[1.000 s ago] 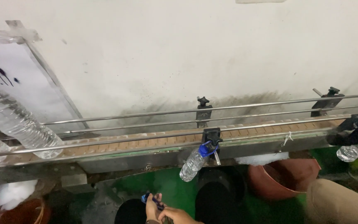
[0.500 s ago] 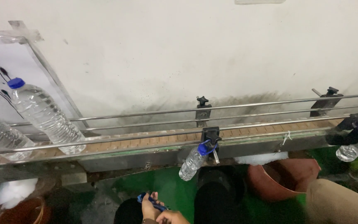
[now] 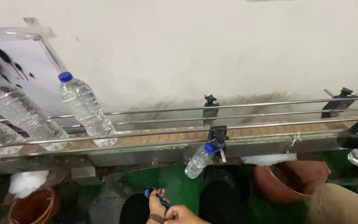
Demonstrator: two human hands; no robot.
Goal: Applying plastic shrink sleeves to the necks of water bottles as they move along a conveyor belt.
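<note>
Down low, left hand grasps a blue tool, fingers wrapped round it. Right hand is touching it, fingers curled, grip unclear. Above, bottles ride the conveyor.

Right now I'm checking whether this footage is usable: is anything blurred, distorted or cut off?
Head view: wide-angle distortion tilts the upright water bottles on the conveyor and bows its guide rails; the light is even and soft, with little glare; the hands holding a small blue object are cropped at the bottom edge and dim.
</note>
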